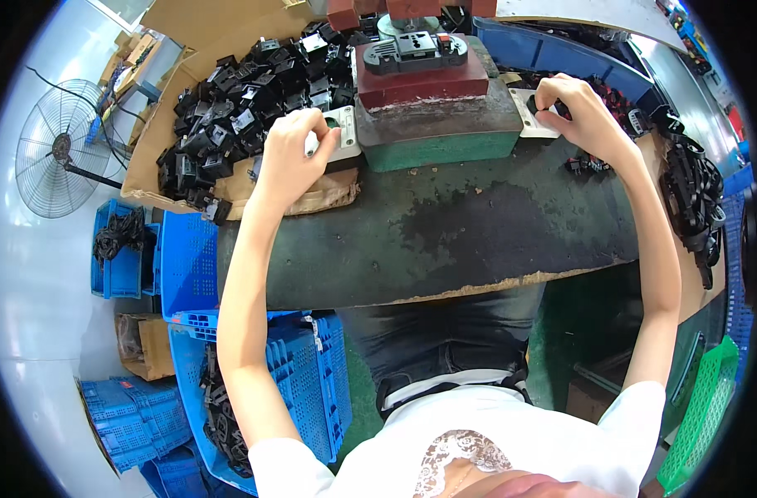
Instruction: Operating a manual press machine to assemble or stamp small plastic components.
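Note:
My left hand [293, 153] is curled at the white push-button box [347, 137] left of the press, its thumb by the green button [332, 123]. A small white bit shows at its fingers; I cannot make out what it is. Across the bench, my right hand [579, 114] is bent over the matching white push-button box [529, 124], fingers and thumb closed around its green button [533, 105]. Between them, a black-and-grey plastic housing part [416, 52] lies on the dark red block [420, 87] over a green-sided base [445, 152]. Neither hand touches the housing part.
A cardboard box [150, 166] at the left holds many black plastic parts [237, 108]. A blue bin [561, 51] stands behind the right hand. Black cables [692, 195] lie at the right. Blue crates [308, 390] and a fan [61, 149] are on the left.

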Demonstrator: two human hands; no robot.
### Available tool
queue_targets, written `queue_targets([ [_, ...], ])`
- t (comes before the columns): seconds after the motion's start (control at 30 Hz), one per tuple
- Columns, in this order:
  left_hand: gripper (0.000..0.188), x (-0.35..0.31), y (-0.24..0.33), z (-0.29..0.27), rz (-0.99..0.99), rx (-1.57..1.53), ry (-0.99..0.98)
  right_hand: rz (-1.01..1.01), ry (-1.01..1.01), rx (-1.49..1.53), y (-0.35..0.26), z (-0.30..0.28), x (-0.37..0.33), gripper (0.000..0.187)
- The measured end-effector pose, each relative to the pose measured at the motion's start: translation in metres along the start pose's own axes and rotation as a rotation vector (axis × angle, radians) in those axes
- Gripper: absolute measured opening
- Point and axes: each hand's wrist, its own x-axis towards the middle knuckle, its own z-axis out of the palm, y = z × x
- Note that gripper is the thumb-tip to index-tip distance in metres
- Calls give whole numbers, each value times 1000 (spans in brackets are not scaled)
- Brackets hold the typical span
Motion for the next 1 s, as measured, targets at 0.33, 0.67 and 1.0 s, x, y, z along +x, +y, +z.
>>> queue_targets([
  [0.33, 20, 4, -3, 4, 59, 18, 8, 19, 0, 66, -1, 1, 2, 17],
  [0.67, 19, -1, -4, 4, 61, 13, 27, 88, -30, 245, 4, -10, -6, 14],
  [1.0, 28, 51, -8, 8, -31, -300, 163, 728, 215, -893, 184, -147, -207, 37],
])
